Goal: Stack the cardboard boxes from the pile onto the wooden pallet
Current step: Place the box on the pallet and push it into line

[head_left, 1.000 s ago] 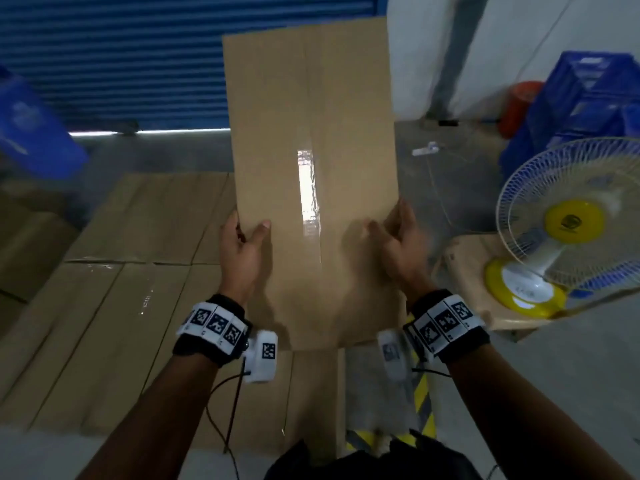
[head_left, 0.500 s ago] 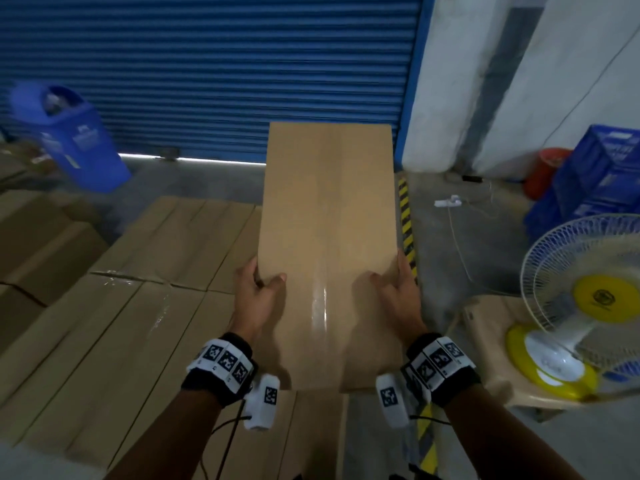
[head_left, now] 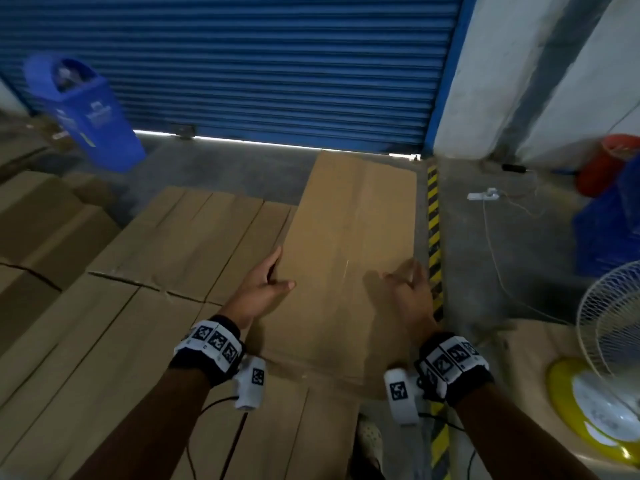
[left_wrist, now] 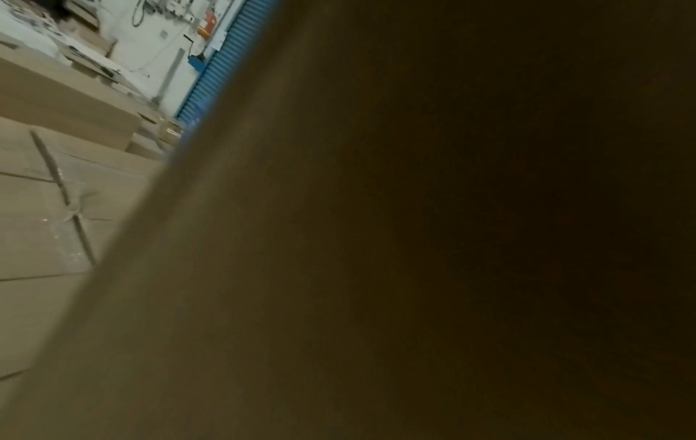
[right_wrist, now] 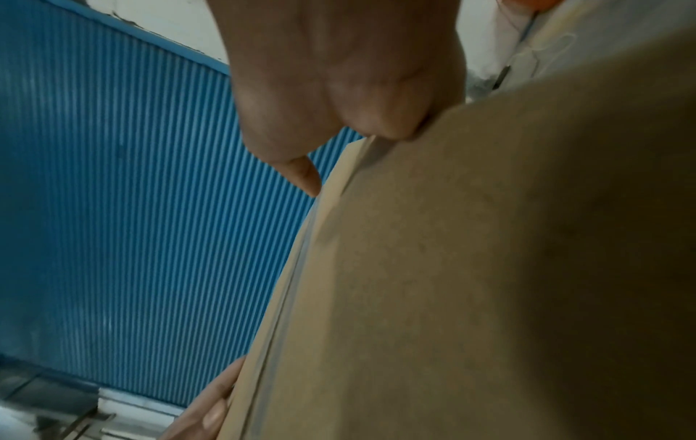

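Item: flat carton (head_left: pixel 349 230). Left hand (head_left: pixel 261 292) and right hand (head_left: pixel 410 296) each clasp a side edge, likely to steer it squarely onto the carton stack (head_left: pixel 166 258).

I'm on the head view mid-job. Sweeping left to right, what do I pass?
From the left: blue bin → left hand → cardboard box, gripped by both hands → right hand → white power strip → table fan.

Black wristbands (head_left: pixel 207 348) carry white coded tags and white, black-cabled cameras (head_left: pixel 251 384).
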A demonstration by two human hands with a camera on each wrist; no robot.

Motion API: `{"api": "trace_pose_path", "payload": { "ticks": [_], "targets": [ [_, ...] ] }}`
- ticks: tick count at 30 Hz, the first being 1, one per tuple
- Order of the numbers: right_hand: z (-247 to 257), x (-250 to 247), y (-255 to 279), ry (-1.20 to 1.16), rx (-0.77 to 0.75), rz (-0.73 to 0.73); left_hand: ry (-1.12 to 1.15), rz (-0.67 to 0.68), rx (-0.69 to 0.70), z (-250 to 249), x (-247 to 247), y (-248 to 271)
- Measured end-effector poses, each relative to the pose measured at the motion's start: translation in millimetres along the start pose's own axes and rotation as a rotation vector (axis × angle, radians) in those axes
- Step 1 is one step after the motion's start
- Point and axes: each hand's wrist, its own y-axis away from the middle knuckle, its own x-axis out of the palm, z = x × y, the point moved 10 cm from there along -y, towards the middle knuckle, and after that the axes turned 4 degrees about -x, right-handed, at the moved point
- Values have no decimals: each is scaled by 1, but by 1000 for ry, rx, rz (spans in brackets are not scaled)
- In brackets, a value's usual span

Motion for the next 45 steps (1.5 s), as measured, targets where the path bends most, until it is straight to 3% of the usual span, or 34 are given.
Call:
{"api": "trace_pose_path", "payload": {
  "ticks": [5,9,12,15,18,23,27,32,45],
  "targets": [
    [-3,28,-87,89,-2,51,-213,84,-27,-15,7,-103],
    [-28,50,-114,267,78,186,-296,92,-92,27,6,-149],
    [-52,48,-106,226,156,194,-195,-31,-121,65,-15,-146],
    [-83,52,-93,149,264,190,-141,-202,-322,107,-33,-118],
    [-91,64,-74,69,339,216,48,-87,-531,132,-3,-91],
    [-64,68,-95,91,283,141,87,-123,-435,107,2,-118],
    [-56,74,-109,91,295,189,120,-163,-360,91,3,-136],
    [-64,82,-97,20,384,266,133,-171,-341,90,4,-134],
    [-69,94,-78,29,327,293,135,-162,-324,105,-13,-121]
  ]
}}
